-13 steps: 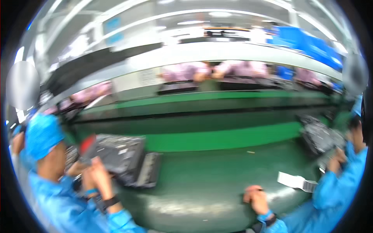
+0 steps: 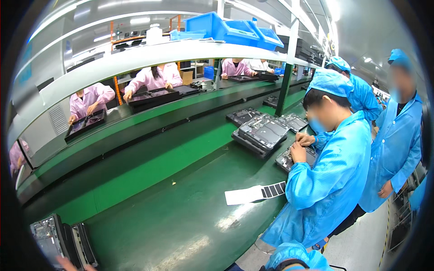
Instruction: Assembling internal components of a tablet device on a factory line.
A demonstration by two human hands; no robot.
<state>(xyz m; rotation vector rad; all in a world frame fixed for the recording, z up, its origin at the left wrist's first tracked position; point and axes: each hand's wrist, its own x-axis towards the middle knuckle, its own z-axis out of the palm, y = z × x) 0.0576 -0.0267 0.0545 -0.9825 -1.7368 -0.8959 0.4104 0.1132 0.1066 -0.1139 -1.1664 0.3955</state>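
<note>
At the lower left edge, blurred fingers of what looks like my left hand show beside a stack of dark laptop bases. Most of that hand is cut off, so its grip is hidden. My right sleeve, blue with a dark wristband, enters at the bottom; the right hand itself lies outside the picture. A white label sheet with black rectangles lies on the green bench, ahead of my right arm and apart from it.
To the right, a co-worker in blue bends over an opened laptop base, both hands on it. More laptop bases are stacked beyond. A person stands at far right. Across a green post and rail, people in pink handle dark panels.
The view has swung to the right and sharpened. The left-hand laptop stack has slid to the lower left corner, and my right hand has dropped out of the picture.
</note>
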